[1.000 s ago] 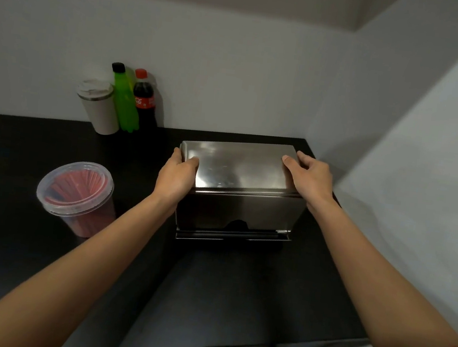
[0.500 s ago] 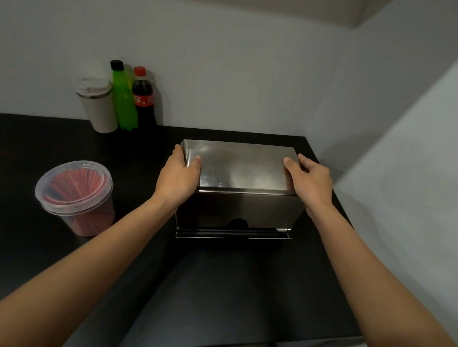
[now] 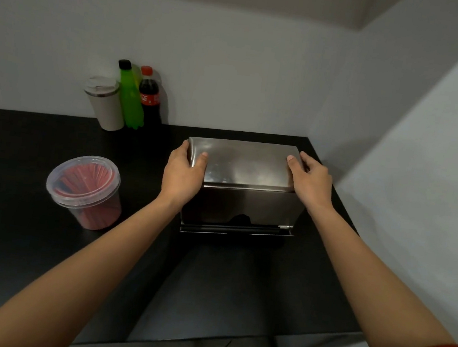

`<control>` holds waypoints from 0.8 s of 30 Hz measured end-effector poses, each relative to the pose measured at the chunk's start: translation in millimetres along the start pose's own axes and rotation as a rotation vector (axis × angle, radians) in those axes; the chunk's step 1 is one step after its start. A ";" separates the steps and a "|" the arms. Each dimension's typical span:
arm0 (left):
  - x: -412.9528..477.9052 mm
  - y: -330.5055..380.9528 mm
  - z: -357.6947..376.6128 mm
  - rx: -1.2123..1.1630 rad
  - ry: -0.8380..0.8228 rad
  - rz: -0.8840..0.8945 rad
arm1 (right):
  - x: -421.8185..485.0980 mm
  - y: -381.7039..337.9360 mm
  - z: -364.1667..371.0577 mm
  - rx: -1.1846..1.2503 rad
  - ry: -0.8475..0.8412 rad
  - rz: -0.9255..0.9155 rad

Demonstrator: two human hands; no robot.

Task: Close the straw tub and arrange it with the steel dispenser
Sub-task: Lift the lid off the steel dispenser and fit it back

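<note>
Here both hands, left hand [image 3: 181,177] and right hand [image 3: 311,183], are clasping the steel dispenser [image 3: 242,185] by its ends; sliding it evenly toward the lidded straw tub [image 3: 85,191] on its left is probably wisest.

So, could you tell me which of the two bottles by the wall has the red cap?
The dark cola bottle, rightmost; the green bottle beside it has a black cap.

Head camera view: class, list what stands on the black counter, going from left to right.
Straw tub → lidded tumbler → green bottle → cola bottle → left hand → steel dispenser → right hand.
</note>
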State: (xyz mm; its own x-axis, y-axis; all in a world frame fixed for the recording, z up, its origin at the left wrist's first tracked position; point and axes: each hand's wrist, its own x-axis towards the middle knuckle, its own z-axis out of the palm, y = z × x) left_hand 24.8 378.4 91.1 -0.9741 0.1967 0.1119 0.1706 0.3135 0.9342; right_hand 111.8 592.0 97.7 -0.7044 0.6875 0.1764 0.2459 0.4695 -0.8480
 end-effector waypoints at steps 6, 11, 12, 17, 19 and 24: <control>-5.4 2.7 -6.9 0.022 0.023 0.069 | -12.7 -8.6 1.9 -0.177 0.042 -0.121; -17.9 9.5 -18.3 0.083 0.080 0.177 | -25.8 -23.1 9.5 -0.255 0.076 -0.254; -21.2 10.3 -20.8 0.103 0.089 0.203 | -29.2 -25.4 11.7 -0.248 0.068 -0.275; -36.0 11.2 -35.8 0.146 0.122 0.242 | -47.7 -36.3 21.6 -0.237 0.026 -0.346; -41.8 10.5 -42.4 0.161 0.134 0.249 | -54.9 -41.1 25.2 -0.243 -0.002 -0.365; -54.3 3.6 -63.7 0.205 0.173 0.248 | -71.8 -54.6 38.0 -0.208 -0.085 -0.411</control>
State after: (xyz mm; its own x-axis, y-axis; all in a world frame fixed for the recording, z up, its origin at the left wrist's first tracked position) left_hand 68.8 309.7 110.0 -0.9071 0.1351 0.3986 0.4138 0.4588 0.7863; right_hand 123.7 496.0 112.4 -0.8214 0.3776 0.4275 0.0572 0.8003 -0.5969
